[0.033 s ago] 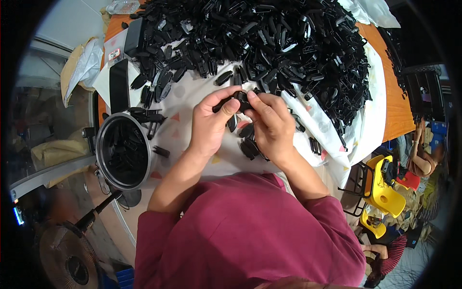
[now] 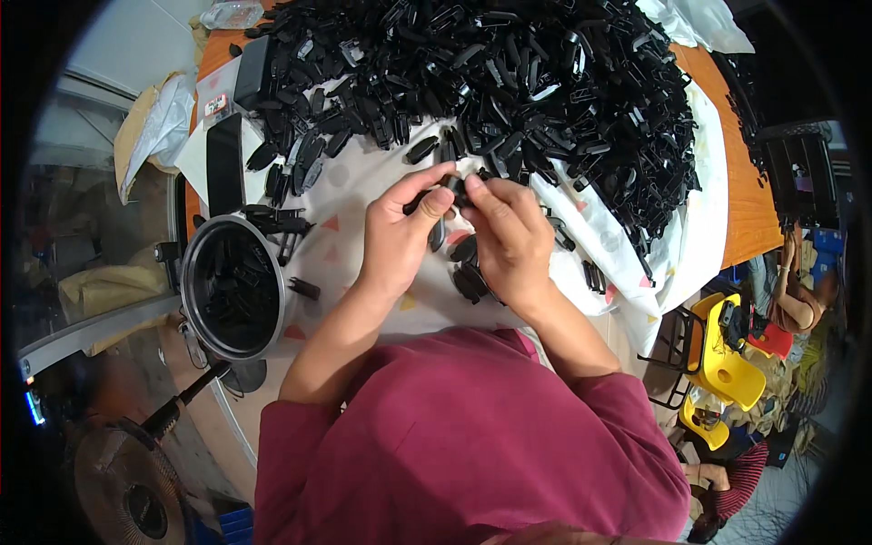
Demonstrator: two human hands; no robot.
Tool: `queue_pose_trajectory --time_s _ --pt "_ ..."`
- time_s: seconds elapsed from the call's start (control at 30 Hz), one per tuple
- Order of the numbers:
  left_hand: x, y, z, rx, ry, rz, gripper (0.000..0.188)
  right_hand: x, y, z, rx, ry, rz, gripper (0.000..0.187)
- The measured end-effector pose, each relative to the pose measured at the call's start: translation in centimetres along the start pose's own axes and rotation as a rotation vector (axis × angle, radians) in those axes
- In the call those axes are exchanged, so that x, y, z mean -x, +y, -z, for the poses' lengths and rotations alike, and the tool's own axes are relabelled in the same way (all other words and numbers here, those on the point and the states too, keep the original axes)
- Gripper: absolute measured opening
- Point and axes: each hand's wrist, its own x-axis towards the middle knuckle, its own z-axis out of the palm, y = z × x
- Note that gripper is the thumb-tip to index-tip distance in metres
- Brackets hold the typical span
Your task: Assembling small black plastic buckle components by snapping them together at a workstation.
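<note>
Over the near middle of the table, my left hand (image 2: pixel 400 227) and my right hand (image 2: pixel 511 232) meet on a small black plastic part (image 2: pixel 460 191). The left thumb and index finger close on it from the left. On the other side, the right thumb and fingertips pinch it. Fingers cover much of the part, so its exact kind cannot be made out. Just below the hands, a few loose black plastic pieces (image 2: pixel 470 282) lie on the white patterned cloth (image 2: pixel 363 195), close to my right wrist.
A large heap of black plastic pieces (image 2: pixel 509 82) covers the far table. At left stand a metal-rimmed bowl (image 2: pixel 191 304) holding black pieces and a dark flat phone-like slab (image 2: pixel 225 163). A fan (image 2: pixel 136 490) is lower left. Yellow chairs (image 2: pixel 727 363) and other people are at right.
My right hand has shifted very slightly left, and the black plastic part sits at a slightly different angle between the fingers. Both hands keep their grip.
</note>
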Motion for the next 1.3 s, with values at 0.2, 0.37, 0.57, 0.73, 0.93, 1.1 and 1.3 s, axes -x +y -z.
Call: queue_pose_trajectory --time_s 0.2,0.37,0.57,0.73,0.93,1.1,1.3 --pt "0.8 -0.7 1.5 0.025 0.002 0.133 0.026 1.4 0.8 -0.7 -0.187 -0.060 -0.338 0.034" --pt "4.4 0.1 4.5 0.146 -0.001 0.351 0.022 3.8 -1.0 -1.1 -0.735 -0.342 -0.762 0.018" --pt "7.7 7.4 10.7 -1.431 0.546 -0.405 0.022 2.6 2.3 -1.4 0.146 -0.259 -0.282 0.030" --pt "5.3 8.0 12.4 -1.768 0.477 -0.367 0.026 1.2 4.3 -1.7 0.517 -0.332 -0.278 0.025" --pt "-3.3 -0.7 3.5 -1.500 0.102 -0.353 0.022 0.0 6.2 1.0 0.530 -0.200 -0.473 0.017" --pt "-6.0 -3.8 2.8 -1.645 0.075 -0.194 0.025 -0.8 6.8 -0.5 0.603 -0.500 -0.367 0.020" --pt "-3.1 -2.2 6.2 -1.050 0.000 -0.038 0.019 -1.0 7.4 0.4 0.346 -0.342 -0.457 0.023"
